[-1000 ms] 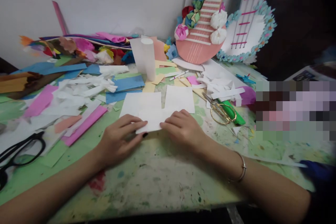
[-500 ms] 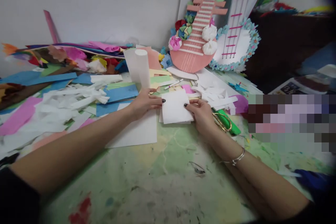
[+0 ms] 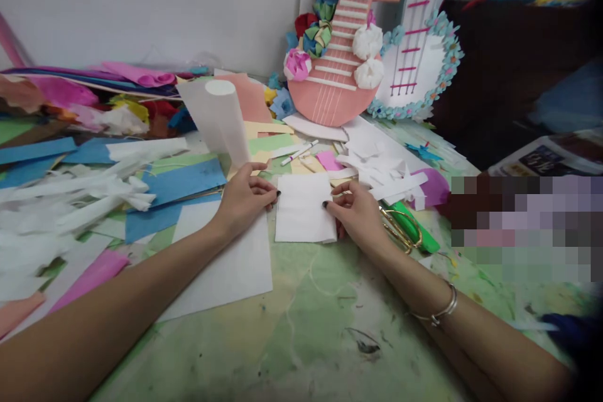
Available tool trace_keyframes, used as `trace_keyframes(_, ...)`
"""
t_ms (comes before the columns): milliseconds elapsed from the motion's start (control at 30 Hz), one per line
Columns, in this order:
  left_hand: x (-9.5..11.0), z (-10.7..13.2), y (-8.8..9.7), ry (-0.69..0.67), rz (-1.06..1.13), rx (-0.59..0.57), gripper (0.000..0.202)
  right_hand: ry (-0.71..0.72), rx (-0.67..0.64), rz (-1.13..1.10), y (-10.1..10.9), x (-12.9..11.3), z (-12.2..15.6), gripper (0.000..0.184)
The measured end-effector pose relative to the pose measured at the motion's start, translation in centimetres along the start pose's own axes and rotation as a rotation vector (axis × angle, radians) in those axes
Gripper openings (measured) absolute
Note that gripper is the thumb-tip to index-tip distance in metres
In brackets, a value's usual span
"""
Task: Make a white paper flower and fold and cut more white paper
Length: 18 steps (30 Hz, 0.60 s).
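Observation:
A small stack of white paper squares point(image 3: 304, 210) lies in front of me, its layers nearly lined up. My right hand point(image 3: 355, 210) pinches the stack's right edge, thumb on top and fingers beneath or beside it. At the left edge is my left hand point(image 3: 245, 198), its fingers curled and its thumb tip just at the paper's border. A larger white sheet point(image 3: 226, 270) lies flat under my left wrist. Gold-handled scissors point(image 3: 400, 229) rest beside my right hand, next to a green roll point(image 3: 417, 226).
Behind the hands are a rolled white sheet point(image 3: 226, 119), a white pen point(image 3: 299, 152) and white paper scraps point(image 3: 377, 166). Blue paper strips point(image 3: 186, 182) are spread at the left. A pink paper instrument point(image 3: 334, 97) and a flower-edged one point(image 3: 417, 75) lean at the back.
The view has shifted, and the stack appears lower and squarer, with its layers less fanned. My left thumb has slid from the top of the paper to its left edge.

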<state>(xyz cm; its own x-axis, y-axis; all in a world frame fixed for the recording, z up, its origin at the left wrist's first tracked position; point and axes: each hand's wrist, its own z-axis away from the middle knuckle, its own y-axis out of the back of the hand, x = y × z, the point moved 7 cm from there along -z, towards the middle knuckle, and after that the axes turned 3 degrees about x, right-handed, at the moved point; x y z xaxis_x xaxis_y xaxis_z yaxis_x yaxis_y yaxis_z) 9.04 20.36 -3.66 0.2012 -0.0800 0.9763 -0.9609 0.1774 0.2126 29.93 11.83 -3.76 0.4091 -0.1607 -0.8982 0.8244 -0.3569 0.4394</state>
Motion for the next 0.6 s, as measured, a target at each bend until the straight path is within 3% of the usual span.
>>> trace_keyframes(300, -0.4, -0.2, 0.2, -0.024, -0.116, -0.012, 0.042, 0.095, 0.03, 0.035, 0.3, -0.3, -0.2, 0.018)
trace_keyframes(600, 0.0, 0.1, 0.1, -0.058, -0.169, -0.013, 0.037, 0.041, -0.121, -0.121, -0.7, -0.2, -0.1, 0.027)
